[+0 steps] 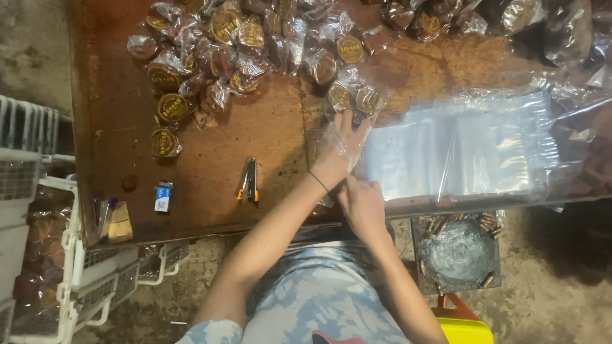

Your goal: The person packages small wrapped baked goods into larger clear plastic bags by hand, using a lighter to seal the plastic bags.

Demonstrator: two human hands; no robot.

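Head cam shows my left hand (pixel 336 148) slid inside a clear plastic bag (pixel 344 114), fingers spread toward two wrapped cookies (pixel 354 99), right hand (pixel 362 202) pinching its slippery, flimsy mouth just below, so grip the edge.

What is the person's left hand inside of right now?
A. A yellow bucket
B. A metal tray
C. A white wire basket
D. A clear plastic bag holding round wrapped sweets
D: the left hand is slipped into a clear plastic bag, and two round wrapped sweets sit at its far end.
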